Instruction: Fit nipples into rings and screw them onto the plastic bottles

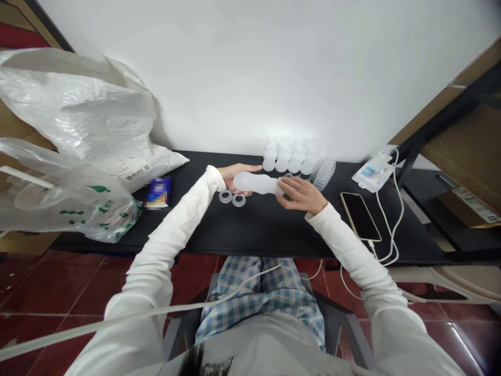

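Observation:
A frosted white plastic bottle (pixel 256 183) lies sideways between my hands above the black table (pixel 242 230). My left hand (pixel 235 175) cups its rounded left end from below, thumb stretched along the far side. At the other end, the fingers of my right hand (pixel 299 193) close round the narrower part and hide it. Below my left hand lie translucent plastic rings (pixel 239 200). Behind my right hand stand several similar frosted bottles (pixel 284 158) in rows against the wall. A stack of clear plastic lids or cups (pixel 324 175) leans to their right.
A phone (pixel 360 216) with a charging cable lies on the right, near a white power strip (pixel 373 171). To the left are a blue packet (pixel 158 192), a clear plastic bag (pixel 97 209) and a large white sack (pixel 86 109). A white cable (pixel 156 312) crosses my lap.

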### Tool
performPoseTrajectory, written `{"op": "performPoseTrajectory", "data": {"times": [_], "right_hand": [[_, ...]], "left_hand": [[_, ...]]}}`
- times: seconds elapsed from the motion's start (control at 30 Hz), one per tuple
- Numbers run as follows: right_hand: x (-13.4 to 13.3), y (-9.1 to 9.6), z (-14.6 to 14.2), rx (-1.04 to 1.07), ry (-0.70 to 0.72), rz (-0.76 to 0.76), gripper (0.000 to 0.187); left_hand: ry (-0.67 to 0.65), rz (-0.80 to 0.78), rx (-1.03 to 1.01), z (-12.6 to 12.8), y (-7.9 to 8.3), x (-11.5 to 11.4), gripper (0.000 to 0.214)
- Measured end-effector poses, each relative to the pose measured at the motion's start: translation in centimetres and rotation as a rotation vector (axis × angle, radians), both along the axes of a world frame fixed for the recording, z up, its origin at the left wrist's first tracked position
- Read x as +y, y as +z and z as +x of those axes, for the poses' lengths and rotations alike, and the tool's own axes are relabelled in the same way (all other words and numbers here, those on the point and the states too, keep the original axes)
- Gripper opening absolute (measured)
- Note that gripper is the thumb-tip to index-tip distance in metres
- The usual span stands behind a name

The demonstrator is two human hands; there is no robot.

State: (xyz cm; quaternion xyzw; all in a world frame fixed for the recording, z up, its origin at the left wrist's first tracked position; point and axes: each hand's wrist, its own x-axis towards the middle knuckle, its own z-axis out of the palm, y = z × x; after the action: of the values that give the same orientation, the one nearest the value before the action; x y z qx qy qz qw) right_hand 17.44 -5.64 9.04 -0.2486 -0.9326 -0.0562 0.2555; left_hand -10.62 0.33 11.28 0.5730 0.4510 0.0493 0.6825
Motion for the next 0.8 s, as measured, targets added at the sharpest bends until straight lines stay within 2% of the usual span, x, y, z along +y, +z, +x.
{"op": "performPoseTrajectory", "data": {"times": [0.03,0.1,0.2,0.3,0.4,0.57,0.63,0.7,0.8], "right_hand": [[0.2,-0.3,0.7,0.007,-0.002,0.024,0.019],[0.7,-0.7,2.4,0.088,-0.092,0.105,0.018],[1.1,-0.7,4.5,0.231,-0.317,0.19,0.02],[1.1,-0.4,5.0,0.289,-0.388,0.125,0.042],[1.1,-0.7,4.5,0.309,-0.378,-0.005,0.048],[1.3,-2.5,3.5,0.368,-0.434,-0.25,0.06],[1.3,-3.1,3.0,0.417,-0.45,-0.325,0.062],[1.2,-3.4,2.4,0.424,-0.457,-0.374,0.057],[1.0,-3.2,1.5,0.408,-0.485,-0.418,0.051]], "left_hand": [[0.039,-0.034,-0.016,-0.5,-0.3,0.3,0.075],[0.185,0.002,-0.119,-1.5,-1.0,0.9,0.07],[0.428,0.197,-0.33,-2.3,-2.5,2.1,0.06],[0.625,0.43,-0.392,-1.4,-4.6,3.7,0.051],[0.783,0.612,-0.269,0.6,-6.5,5.6,0.043],[0.824,0.845,0.088,3.7,-8.1,8.2,0.036],[0.82,0.878,0.166,4.6,-8.3,9.0,0.037],[0.793,0.883,0.21,5.1,-8.4,9.6,0.038],[0.783,0.884,0.262,5.5,-8.5,9.4,0.042]]}}
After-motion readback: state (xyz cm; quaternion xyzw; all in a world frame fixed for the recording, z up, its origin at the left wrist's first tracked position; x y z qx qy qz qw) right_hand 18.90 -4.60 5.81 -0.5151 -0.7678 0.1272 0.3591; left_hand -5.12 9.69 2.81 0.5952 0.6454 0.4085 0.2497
